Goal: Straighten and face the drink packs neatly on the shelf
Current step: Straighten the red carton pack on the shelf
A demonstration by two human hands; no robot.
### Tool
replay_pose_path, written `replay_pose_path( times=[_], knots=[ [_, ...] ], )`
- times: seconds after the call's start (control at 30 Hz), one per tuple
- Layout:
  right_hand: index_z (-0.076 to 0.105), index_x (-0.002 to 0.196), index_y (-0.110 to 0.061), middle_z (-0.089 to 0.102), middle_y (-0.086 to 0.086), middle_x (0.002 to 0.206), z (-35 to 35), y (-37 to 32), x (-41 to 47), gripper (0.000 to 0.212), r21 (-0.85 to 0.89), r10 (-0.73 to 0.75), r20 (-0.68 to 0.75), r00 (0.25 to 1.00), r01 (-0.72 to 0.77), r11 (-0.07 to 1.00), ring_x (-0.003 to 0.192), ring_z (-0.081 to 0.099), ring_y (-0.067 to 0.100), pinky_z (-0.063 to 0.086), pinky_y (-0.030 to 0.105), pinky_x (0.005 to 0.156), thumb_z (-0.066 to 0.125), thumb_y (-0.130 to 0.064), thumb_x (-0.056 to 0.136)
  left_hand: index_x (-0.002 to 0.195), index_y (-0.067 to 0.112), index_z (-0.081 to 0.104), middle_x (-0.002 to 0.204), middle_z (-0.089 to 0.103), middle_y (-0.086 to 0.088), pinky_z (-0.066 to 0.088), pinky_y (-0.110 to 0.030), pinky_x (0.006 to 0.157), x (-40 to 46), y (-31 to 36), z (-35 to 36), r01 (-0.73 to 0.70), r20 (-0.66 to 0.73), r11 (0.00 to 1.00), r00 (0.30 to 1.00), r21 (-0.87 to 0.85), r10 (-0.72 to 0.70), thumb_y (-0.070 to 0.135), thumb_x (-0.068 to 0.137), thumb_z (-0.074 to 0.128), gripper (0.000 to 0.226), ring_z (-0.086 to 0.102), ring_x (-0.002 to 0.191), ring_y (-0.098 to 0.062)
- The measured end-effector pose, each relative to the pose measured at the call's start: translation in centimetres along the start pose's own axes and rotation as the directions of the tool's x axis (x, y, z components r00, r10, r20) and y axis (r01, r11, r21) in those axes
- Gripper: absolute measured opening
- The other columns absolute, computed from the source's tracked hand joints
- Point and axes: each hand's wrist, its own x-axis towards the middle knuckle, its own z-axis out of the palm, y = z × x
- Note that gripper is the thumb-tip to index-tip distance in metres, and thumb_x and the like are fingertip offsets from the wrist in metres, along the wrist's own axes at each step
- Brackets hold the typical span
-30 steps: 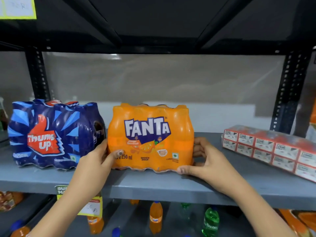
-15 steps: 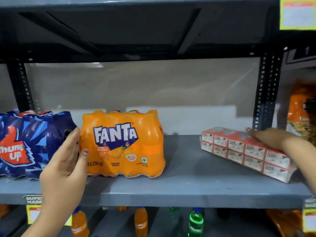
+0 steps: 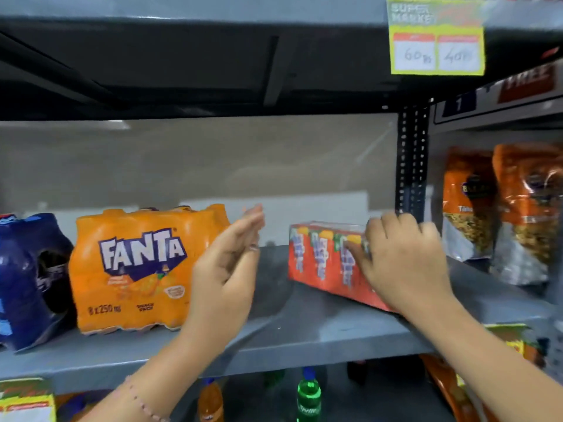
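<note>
An orange Fanta pack [image 3: 134, 269] stands label-forward on the grey shelf [image 3: 304, 330], with a dark blue Thums Up pack [image 3: 27, 278] touching its left side. Right of the middle, a red pack of small juice cartons [image 3: 320, 257] stands on its long edge, angled on the shelf. My right hand [image 3: 402, 260] grips its top and front at the right end. My left hand [image 3: 231, 263] hovers open in the gap between the Fanta pack and the red pack, palm turned right, touching neither.
A black perforated upright [image 3: 411, 166] stands just behind the red pack. Right of it, orange snack bags [image 3: 502, 208] fill the neighbouring bay. A yellow price tag [image 3: 437, 38] hangs on the upper shelf. Loose bottles [image 3: 308, 397] stand on the shelf below.
My left hand left the Fanta pack's left side and moved right into the gap. My right hand tipped the red carton pack from flat up onto its edge. The view shifted right.
</note>
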Motion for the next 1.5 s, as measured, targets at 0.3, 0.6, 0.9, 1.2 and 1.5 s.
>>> replay_pose_path(
  times=[0.3,0.6,0.9,1.2,1.5],
  knots=[
    [0.060,0.081,-0.005,0.059,0.012,0.076,0.8,1.6,-1.5,0.033,0.215,-0.049,-0.136,0.990,0.078,0.974,0.066,0.052,0.033,0.030,0.039,0.063,0.053,-0.036,0.089,0.112,0.017,0.061,0.089,0.067,0.007,0.046,-0.016,0.049,7.5,-4.6,7.0,0.684,-0.033,0.721,0.722,-0.115,-0.691,0.031,0.097,0.059,0.020,0.065,0.077,-0.010],
    [0.058,0.127,-0.006,0.057,0.017,0.133,4.8,5.2,-1.6,0.070,0.590,0.423,0.279,0.862,-0.501,0.633,0.126,0.051,0.035,0.039,0.048,0.104,0.085,-0.043,0.075,0.081,0.013,0.058,0.051,0.070,0.003,0.046,-0.031,0.067,6.6,-6.3,7.0,0.733,0.115,0.659,0.679,-0.169,-0.725,0.027,0.097,0.049,0.023,0.070,0.050,-0.010],
    [0.052,0.137,-0.026,0.077,-0.016,0.105,2.7,-0.1,-2.1,0.079,0.690,-0.232,0.693,0.682,-0.721,-0.060,0.106,0.068,0.002,0.053,0.020,0.083,0.063,0.012,0.069,0.107,0.004,0.070,0.107,0.074,-0.016,0.051,-0.042,0.092,4.2,-2.7,5.9,0.783,0.125,0.614,0.622,-0.101,-0.773,0.031,0.101,0.048,0.035,0.068,0.099,-0.030],
    [0.042,0.122,-0.049,0.073,-0.023,0.107,-0.1,-2.7,-3.9,0.104,0.788,0.014,0.616,0.788,-0.615,-0.028,0.097,0.069,-0.006,0.055,0.015,0.077,0.101,-0.044,0.036,0.068,0.016,0.084,0.083,0.082,-0.006,0.038,-0.049,0.111,1.8,-0.4,4.8,0.703,0.101,0.707,0.711,-0.078,-0.696,0.083,0.075,0.009,0.101,0.073,0.094,-0.027],
    [0.060,0.126,-0.015,0.076,0.015,0.115,2.4,6.5,-1.9,0.065,0.656,-0.340,0.695,0.634,-0.752,-0.064,0.107,0.073,0.030,0.060,0.035,0.083,0.072,0.010,0.067,0.144,0.026,0.046,0.127,0.066,0.003,0.046,-0.035,0.094,4.6,-4.1,5.6,0.700,-0.117,0.713,0.707,-0.025,-0.698,0.060,0.098,0.037,0.058,0.063,0.109,-0.017]
  ],
)
